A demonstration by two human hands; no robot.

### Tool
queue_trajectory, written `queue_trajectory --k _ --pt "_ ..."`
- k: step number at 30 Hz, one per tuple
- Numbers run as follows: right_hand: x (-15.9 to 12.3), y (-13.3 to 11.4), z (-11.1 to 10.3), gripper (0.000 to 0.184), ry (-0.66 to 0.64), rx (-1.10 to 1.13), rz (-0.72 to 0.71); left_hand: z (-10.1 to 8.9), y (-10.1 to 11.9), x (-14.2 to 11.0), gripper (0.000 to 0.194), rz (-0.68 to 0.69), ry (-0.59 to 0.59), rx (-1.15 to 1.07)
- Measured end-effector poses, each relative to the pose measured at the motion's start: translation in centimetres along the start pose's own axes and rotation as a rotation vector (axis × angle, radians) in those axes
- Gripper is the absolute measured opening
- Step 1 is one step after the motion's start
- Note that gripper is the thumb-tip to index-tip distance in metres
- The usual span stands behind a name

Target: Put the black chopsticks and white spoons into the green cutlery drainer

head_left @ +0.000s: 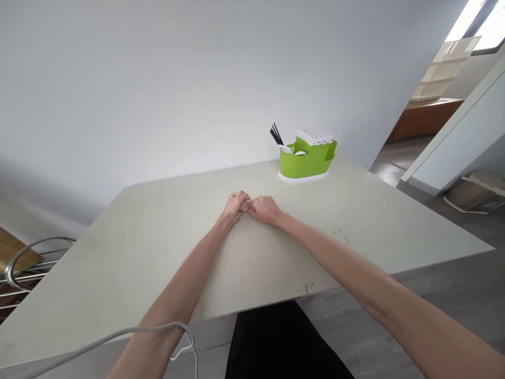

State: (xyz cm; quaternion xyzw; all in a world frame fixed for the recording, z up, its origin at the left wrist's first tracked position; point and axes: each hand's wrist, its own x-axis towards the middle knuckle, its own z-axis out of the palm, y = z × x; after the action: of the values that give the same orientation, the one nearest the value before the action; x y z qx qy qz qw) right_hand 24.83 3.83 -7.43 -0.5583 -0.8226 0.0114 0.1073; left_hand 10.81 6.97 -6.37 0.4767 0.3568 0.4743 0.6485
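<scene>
Now, hands: my left hand and right hand rest fisted, knuckles touching, holding nothing I can see.
Table: bare beneath them.
Green cutlery holder: well beyond, near the wall.

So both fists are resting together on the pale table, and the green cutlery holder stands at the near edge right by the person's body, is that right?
Not quite. In the head view the left hand and right hand do rest closed and touching on the table, but the green cutlery holder stands at the far edge by the wall, beyond the hands.
</scene>
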Motion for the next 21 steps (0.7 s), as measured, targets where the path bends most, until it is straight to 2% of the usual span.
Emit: queue_trajectory --k 12,21 --pt "0.0 -0.3 0.2 0.032 0.018 0.078 0.046 0.1 0.1 -1.2 0.054 0.040 -0.012 0.005" --pt "-0.3 -0.2 0.7 0.025 0.032 0.149 0.034 0.1 0.5 -2.0 0.062 -0.010 -0.024 0.027"
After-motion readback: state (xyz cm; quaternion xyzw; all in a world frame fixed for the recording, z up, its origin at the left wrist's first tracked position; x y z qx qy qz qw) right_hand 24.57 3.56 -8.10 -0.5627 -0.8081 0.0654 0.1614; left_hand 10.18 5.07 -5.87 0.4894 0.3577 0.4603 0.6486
